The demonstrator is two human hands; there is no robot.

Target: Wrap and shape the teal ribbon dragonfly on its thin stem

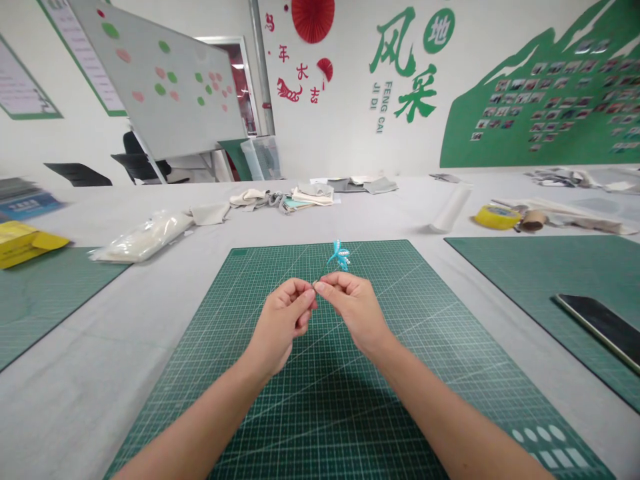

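Observation:
My left hand and my right hand meet over the middle of a green cutting mat, both closed in a pinch. Their fingertips touch or nearly touch, and a thin dark strand shows beside them. Just beyond my right fingers stands a small turquoise ornament with white dots and petal-like or ribbon-like loops. The strand appears to run from it down to my fingers. What exactly lies between the fingertips is too small to make out.
A phone lies on the right-hand mat. Yellow tape and a cardboard core are at the back right. A clear plastic bag and a yellow box sit left. Fabric scraps line the far side.

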